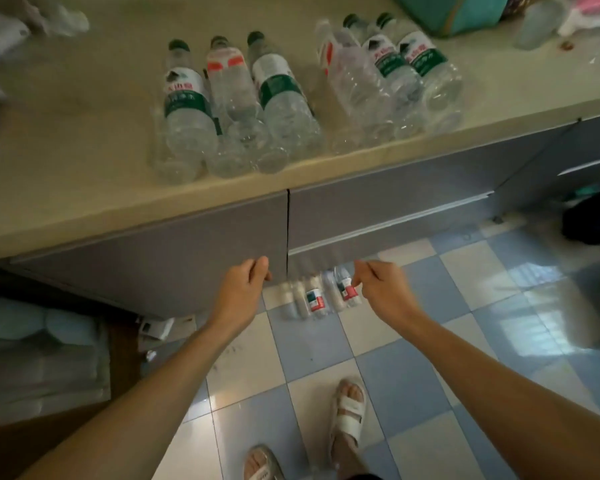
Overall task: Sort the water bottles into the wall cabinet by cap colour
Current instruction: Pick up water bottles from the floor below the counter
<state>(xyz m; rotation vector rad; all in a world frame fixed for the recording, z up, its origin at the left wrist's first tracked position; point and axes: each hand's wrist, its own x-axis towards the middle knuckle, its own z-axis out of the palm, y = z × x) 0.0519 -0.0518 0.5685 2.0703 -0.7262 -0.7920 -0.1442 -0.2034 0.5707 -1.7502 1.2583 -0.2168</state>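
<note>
Below the worktop [84, 188] I see my left hand [245, 284] and right hand [378, 284], apart, loosely curled, holding nothing; the floor bottles [321, 297] stand just beyond them; a hasty grab could topple them.

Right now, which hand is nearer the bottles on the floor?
Right. The right hand overlaps the floor bottles at their right edge in this view; the left hand is off to their left, at the cabinet door edge.

dim, soft indoor light with bright window glare reflected on the floor tiles [534, 327] at right, wide-angle bending of the counter edge [222, 199], and motion blur smearing the corners and lower bottles [316, 299].
</note>
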